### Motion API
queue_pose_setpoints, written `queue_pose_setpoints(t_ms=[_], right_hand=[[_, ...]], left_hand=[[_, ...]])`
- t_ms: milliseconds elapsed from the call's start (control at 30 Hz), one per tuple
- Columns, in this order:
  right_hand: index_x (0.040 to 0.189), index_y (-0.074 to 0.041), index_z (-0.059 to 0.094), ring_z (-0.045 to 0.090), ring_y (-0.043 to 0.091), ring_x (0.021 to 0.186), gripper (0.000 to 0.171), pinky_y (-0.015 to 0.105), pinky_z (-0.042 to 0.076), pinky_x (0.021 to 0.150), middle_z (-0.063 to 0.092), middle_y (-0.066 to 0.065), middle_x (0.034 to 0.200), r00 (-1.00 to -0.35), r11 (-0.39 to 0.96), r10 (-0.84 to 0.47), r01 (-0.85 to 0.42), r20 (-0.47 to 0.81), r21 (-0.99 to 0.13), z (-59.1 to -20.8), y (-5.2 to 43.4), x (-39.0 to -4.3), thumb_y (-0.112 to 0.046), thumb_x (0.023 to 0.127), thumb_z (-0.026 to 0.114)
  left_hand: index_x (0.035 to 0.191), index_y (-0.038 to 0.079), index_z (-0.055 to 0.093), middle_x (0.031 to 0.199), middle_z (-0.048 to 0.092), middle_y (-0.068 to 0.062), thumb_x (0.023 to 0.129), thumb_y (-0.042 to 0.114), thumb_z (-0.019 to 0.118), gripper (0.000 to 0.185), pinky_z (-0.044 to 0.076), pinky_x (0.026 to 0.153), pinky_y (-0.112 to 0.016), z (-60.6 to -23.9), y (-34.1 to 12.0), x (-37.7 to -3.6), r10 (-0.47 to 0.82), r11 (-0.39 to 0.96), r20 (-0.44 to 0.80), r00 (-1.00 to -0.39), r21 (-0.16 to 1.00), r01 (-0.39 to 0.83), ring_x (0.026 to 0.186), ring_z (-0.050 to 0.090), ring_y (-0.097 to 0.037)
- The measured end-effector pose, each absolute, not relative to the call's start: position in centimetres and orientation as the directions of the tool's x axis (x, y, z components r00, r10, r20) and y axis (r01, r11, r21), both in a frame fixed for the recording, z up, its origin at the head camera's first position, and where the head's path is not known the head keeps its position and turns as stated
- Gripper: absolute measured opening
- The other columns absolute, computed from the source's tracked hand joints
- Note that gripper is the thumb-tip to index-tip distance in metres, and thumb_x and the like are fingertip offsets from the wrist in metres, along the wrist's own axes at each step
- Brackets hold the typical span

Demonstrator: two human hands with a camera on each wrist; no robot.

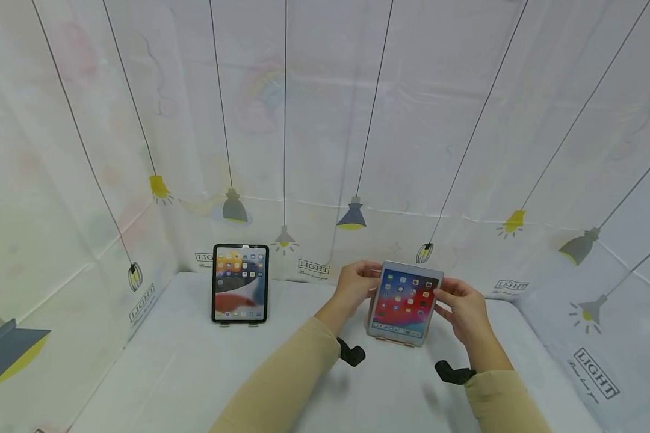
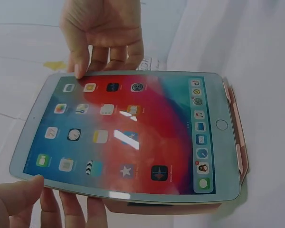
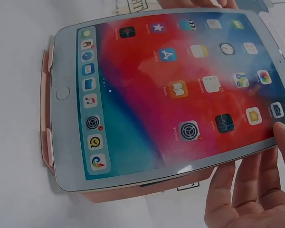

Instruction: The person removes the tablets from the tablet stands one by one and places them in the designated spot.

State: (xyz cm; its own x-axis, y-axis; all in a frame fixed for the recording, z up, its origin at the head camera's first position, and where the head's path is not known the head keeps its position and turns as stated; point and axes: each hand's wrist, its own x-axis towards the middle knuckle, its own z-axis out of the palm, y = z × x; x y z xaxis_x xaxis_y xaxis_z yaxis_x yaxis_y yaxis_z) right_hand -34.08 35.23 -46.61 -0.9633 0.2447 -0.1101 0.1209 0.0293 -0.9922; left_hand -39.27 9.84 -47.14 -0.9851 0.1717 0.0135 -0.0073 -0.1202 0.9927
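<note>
A silver tablet point(image 1: 406, 302) with a lit red-and-blue home screen leans back on a pink stand point(image 1: 394, 341) at the table's right middle. My left hand point(image 1: 365, 279) grips its left edge, thumb on the front bezel and fingers behind. On the opposite edge my right hand point(image 1: 446, 297) holds it the same way. The left wrist view shows the tablet point(image 2: 133, 133) with my left hand point(image 2: 42, 199) at its lower edge and the pink stand point(image 2: 237, 137) behind. In the right wrist view my right hand point(image 3: 263, 161) pinches the tablet point(image 3: 171, 85).
A black-framed tablet point(image 1: 240, 282) with its screen on stands upright on a small stand at the back left. The white table point(image 1: 195, 373) is walled on three sides by a cloth printed with hanging lamps point(image 1: 352, 216).
</note>
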Motion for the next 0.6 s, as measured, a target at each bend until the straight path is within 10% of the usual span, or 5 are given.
queue_pose_setpoints(t_ms=[600], right_hand=[[0.114, -0.02, 0.079, 0.067, 0.01, 0.107, 0.015, 0.034, 0.062, 0.096, 0.071, -0.014, 0.103, -0.955, -0.007, 0.291, 0.062, -0.061, -0.998, -46.46, 34.5, -33.49, -0.015, 0.1, 0.078]], left_hand=[[0.106, 0.009, 0.077, 0.099, 0.072, -0.008, 0.093, -0.004, 0.074, 0.019, 0.066, 0.077, -0.042, -46.85, 10.16, -38.68, 0.129, -0.08, 0.063, -0.99, 0.995, 0.053, 0.082, 0.065, -0.012]])
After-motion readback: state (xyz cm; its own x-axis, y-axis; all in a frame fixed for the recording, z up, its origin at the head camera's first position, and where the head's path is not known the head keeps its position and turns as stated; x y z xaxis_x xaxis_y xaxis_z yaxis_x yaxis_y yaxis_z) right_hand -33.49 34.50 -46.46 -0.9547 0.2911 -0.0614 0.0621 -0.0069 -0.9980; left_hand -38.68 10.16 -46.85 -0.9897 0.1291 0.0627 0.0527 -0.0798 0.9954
